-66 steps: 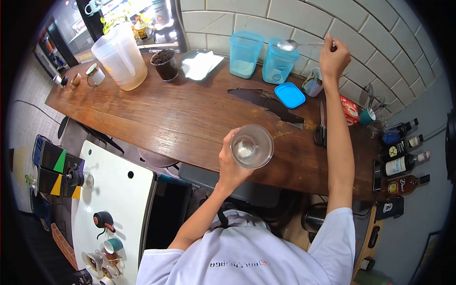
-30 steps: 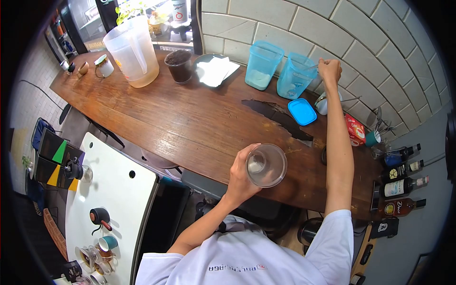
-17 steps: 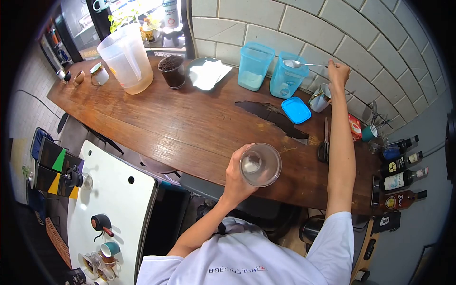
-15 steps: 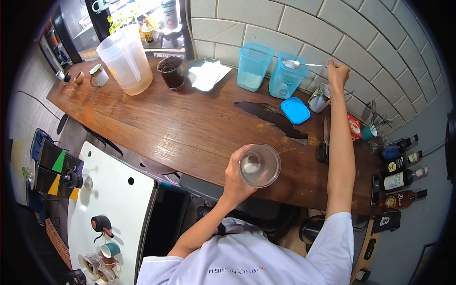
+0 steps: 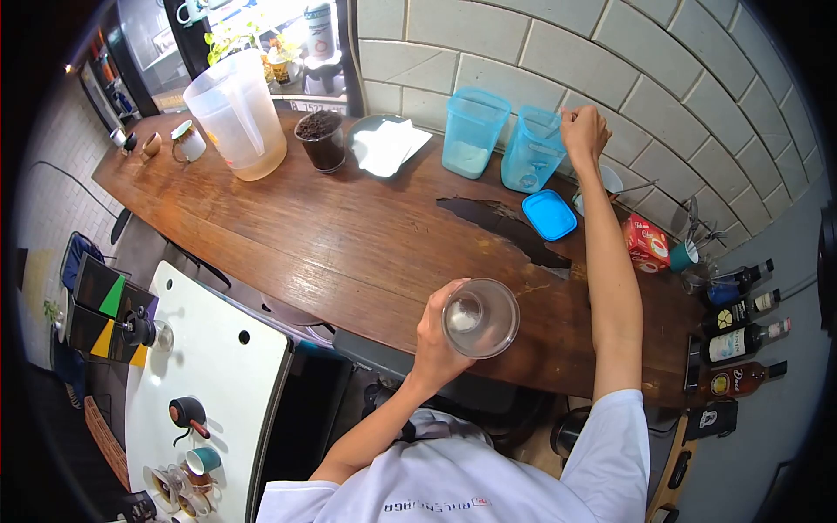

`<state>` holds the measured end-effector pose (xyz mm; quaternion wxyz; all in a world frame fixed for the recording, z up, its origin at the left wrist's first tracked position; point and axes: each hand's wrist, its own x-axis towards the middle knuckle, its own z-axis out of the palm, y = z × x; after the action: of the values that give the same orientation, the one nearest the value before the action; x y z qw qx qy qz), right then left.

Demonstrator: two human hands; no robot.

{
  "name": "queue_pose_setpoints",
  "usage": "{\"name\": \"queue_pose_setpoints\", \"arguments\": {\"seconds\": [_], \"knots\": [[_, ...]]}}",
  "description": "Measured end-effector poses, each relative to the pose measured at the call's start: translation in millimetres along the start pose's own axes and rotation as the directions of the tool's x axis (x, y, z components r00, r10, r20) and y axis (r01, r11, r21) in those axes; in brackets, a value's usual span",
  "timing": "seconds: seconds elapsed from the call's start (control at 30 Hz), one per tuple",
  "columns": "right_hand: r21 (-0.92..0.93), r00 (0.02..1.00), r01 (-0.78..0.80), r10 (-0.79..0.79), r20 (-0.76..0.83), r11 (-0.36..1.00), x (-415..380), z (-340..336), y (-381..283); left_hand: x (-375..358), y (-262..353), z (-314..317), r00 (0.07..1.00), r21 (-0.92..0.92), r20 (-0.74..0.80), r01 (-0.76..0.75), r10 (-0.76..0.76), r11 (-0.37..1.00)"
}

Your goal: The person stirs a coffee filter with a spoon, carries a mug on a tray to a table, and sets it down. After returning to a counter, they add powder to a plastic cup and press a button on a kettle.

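My left hand (image 5: 438, 336) is wrapped round a clear plastic cup (image 5: 495, 319) near the counter's front edge. A little white matter shows at the cup's bottom. My right hand (image 5: 584, 135) is closed on a spoon whose bowl is down inside the right blue container (image 5: 530, 155). Beside it stands another open blue container (image 5: 471, 139) with white powder low in it. A blue lid (image 5: 549, 214) lies in front of them on the wooden counter (image 5: 349, 235).
A clear cup of dark crumbs (image 5: 323, 144), a plate with white paper (image 5: 384, 146) and a large pitcher (image 5: 235, 118) stand to the left. On the right are a red box (image 5: 645, 242), a teal cup (image 5: 683, 254) and several bottles (image 5: 734, 344). The counter has a jagged dark gap (image 5: 497, 225).
My right hand has moved left and lowered the spoon into the right blue container. The view has shifted slightly, and my left hand still holds the cup.
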<state>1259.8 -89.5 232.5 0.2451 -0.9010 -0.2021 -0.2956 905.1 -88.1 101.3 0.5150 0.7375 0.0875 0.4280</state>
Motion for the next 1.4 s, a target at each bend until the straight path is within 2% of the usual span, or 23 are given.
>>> {"name": "queue_pose_setpoints", "arguments": {"seconds": [0.17,0.23,0.3,0.33,0.47,0.53,0.63,0.7,0.8,0.9,1.0,1.13,1.2,1.4], "knots": [[-0.062,0.997,-0.001,0.006,0.076,0.998,-4.6,10.6,-6.7,-2.1,-1.2,-0.3,1.000,-0.009,0.001,0.002,-0.002,1.000],[-0.025,0.989,-0.055,0.058,0.138,0.998,-0.5,15.0,-8.6,0.3,-1.3,-0.3,1.000,-0.011,0.002,0.001,-0.001,1.000],[0.003,0.980,-0.093,0.091,0.178,0.996,4.1,14.3,-9.9,1.7,-1.2,-0.6,0.999,0.067,0.006,-0.035,0.034,0.997],[0.027,0.966,-0.137,0.127,0.224,0.990,4.6,13.3,-10.4,1.2,-0.7,-0.6,0.999,0.068,0.004,-0.036,0.036,0.997],[0.027,0.957,-0.183,0.172,0.234,0.983,7.1,8.1,-4.0,1.0,-1.1,-0.2,1.000,0.001,0.003,-0.019,0.019,1.000],[0.069,0.964,-0.239,0.228,0.138,0.969,9.3,7.1,4.0,0.6,-1.3,0.1,1.000,-0.004,0.000,-0.018,0.018,1.000],[0.113,0.953,-0.297,0.286,0.105,0.948,14.6,-0.9,19.2,0.8,0.2,-0.7,1.000,-0.010,0.003,0.006,-0.006,1.000],[0.120,0.952,-0.300,0.288,0.107,0.947,19.4,-3.7,32.3,3.1,0.4,-1.7,0.999,0.059,0.004,-0.036,0.036,0.998],[0.194,0.955,-0.296,0.293,0.043,0.936,16.1,-17.9,37.5,2.4,-0.6,-2.3,0.999,0.060,0.005,-0.032,0.032,0.998],[0.219,0.956,-0.292,0.291,0.035,0.931,7.8,-40.2,31.0,0.9,-1.7,-0.6,1.000,-0.039,0.003,-0.009,0.009,0.999],[0.255,0.961,-0.256,0.275,-0.041,0.932,8.8,-40.2,40.5,0.3,-2.0,-0.3,1.000,-0.033,0.001,0.012,-0.012,0.999],[0.261,0.946,-0.304,0.323,-0.032,0.916,12.5,-43.9,50.3,0.8,-0.9,-1.1,1.000,-0.019,0.005,0.025,-0.025,1.000],[0.329,0.919,-0.295,0.361,-0.160,0.897,10.3,-44.2,51.8,1.7,-0.4,-0.9,1.000,-0.014,-0.002,0.010,-0.010,1.000],[0.475,0.869,-0.359,0.473,-0.144,0.803,10.6,-51.6,57.7,3.0,0.0,-0.3,1.000,-0.019,-0.017,0.008,-0.008,1.000]]}}
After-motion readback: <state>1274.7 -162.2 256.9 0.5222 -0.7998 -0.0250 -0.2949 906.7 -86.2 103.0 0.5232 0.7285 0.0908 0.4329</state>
